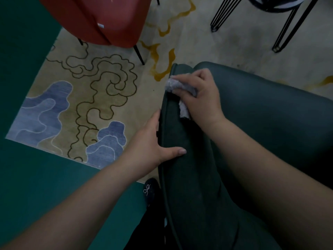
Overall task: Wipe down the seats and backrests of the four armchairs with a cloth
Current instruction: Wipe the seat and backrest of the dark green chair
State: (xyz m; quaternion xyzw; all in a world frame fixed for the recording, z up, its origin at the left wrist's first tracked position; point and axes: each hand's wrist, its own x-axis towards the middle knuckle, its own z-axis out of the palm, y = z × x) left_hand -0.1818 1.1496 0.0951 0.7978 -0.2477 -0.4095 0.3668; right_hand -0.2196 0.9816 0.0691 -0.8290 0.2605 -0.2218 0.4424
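Head view: we stand over a dark green armchair (252,109) on a beige rug (100,83) patterned with blue clouds, teal floor (27,186) around it, a red armchair (100,18) near. Our right hand (201,94) grips a grey cloth (177,85) on the backrest's top edge while our left hand (153,147) clasps that edge, thumb on top. We can read no writing on the red chair's small white tag (100,25).

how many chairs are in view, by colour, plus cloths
dark green armchair: 1
red armchair: 1
black wire-legged chair or stool, only partly in frame: 1
grey cloth, held in the right hand: 1
total: 4
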